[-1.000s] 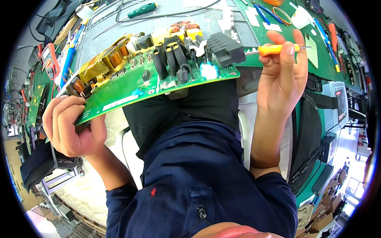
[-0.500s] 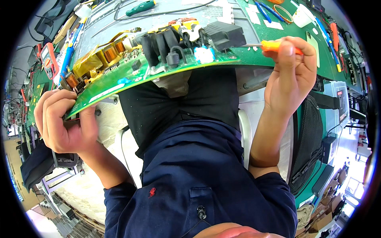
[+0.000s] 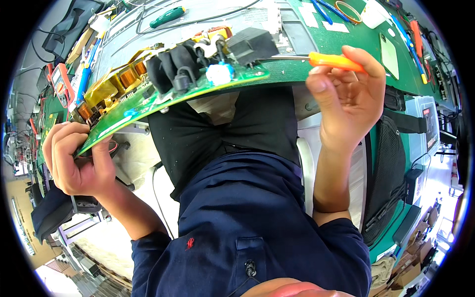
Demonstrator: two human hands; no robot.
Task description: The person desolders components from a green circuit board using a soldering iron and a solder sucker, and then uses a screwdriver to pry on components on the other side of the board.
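A green circuit board [image 3: 143,109] slants across the front of the bench. Its left corner is pinched between the thumb and fingers of my left hand [image 3: 79,156]. Copper coils, yellow-taped transformers, black-sleeved parts and a black block-shaped connector [image 3: 253,45] stand on its upper side. My right hand [image 3: 354,99] holds a screwdriver [image 3: 334,61] by its orange handle, loosely, with the thumb just below it. The thin metal shaft points left and its end is at the black connector; whether it goes inside cannot be made out.
Behind the board lies a grey mat [image 3: 198,29] bearing a green-handled screwdriver [image 3: 167,17]. A multimeter [image 3: 62,84] is at the left. To the right are a phone-like green slab [image 3: 389,56], a tape roll [image 3: 349,12], blue-handled pliers [image 3: 324,11] and a white cup [image 3: 374,16].
The board has shifted left and slightly toward me. My right hand and the screwdriver have moved left too, and the fingers have loosened, with the thumb lower beneath the handle.
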